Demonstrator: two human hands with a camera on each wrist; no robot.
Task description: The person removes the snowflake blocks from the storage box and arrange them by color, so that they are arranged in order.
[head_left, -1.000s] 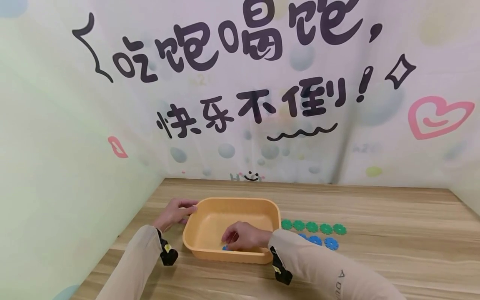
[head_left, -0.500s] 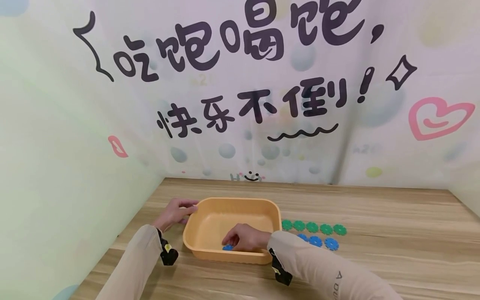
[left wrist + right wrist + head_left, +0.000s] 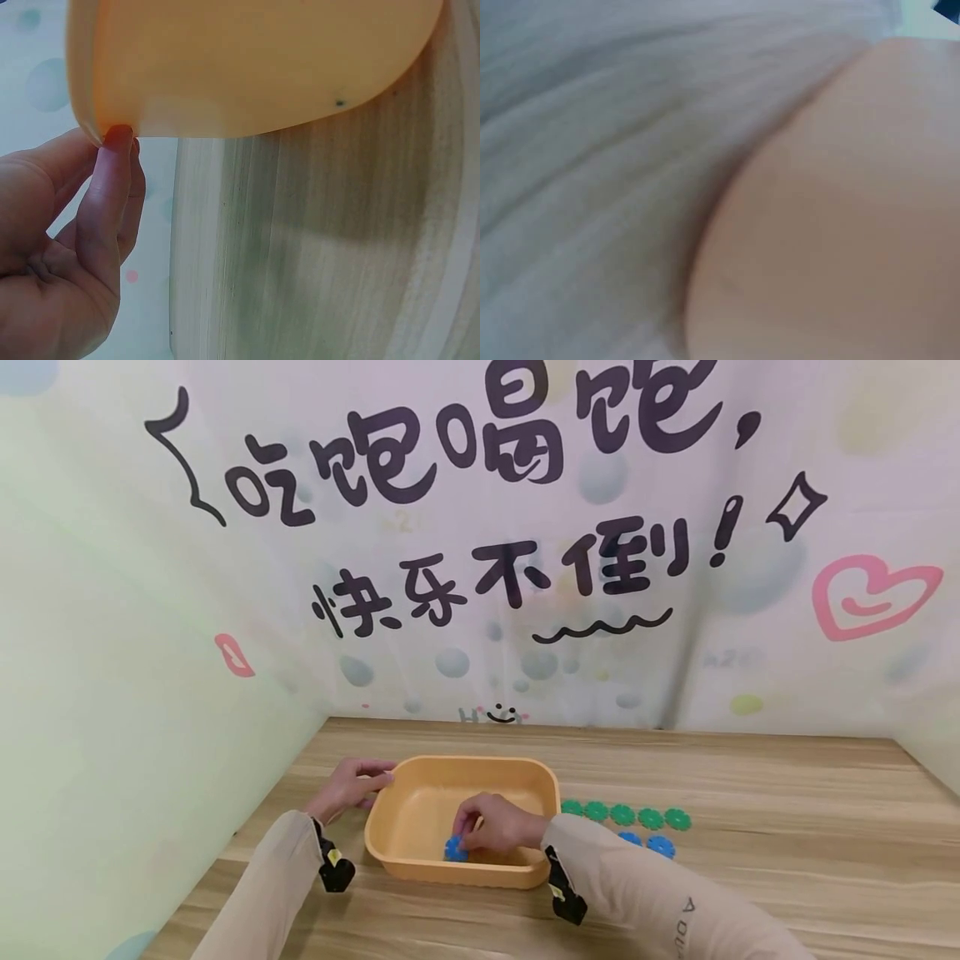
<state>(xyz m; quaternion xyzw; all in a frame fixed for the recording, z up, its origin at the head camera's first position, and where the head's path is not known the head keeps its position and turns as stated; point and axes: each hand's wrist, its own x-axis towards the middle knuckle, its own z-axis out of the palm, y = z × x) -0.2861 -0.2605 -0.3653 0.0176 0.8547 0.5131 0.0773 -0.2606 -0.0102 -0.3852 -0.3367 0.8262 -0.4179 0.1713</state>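
Note:
An orange plastic basin (image 3: 390, 870) sits on the wooden table. My left hand (image 3: 348, 787) pinches its left rim near the far corner; in the left wrist view the thumb and fingers (image 3: 112, 195) meet at the basin's edge (image 3: 247, 90). Inside the basin, my right hand (image 3: 495, 822) holds a blue snowflake disc (image 3: 454, 849) between thumb and fingers, tilted up near the front wall. In the right wrist view a blurred, tan curved surface fills much of the frame, and the right hand's fingers do not show.
To the right of the basin lies a row of several green snowflake discs (image 3: 622, 814). Nearer me are blue snowflake discs (image 3: 661, 847), partly hidden by the right sleeve (image 3: 637, 877). A printed cloth (image 3: 525, 677) hangs along the table's back edge.
My right hand has lifted slightly inside the basin, and the blue snowflake disc in its fingers has come up into fuller view. The left hand and basin have stayed put.

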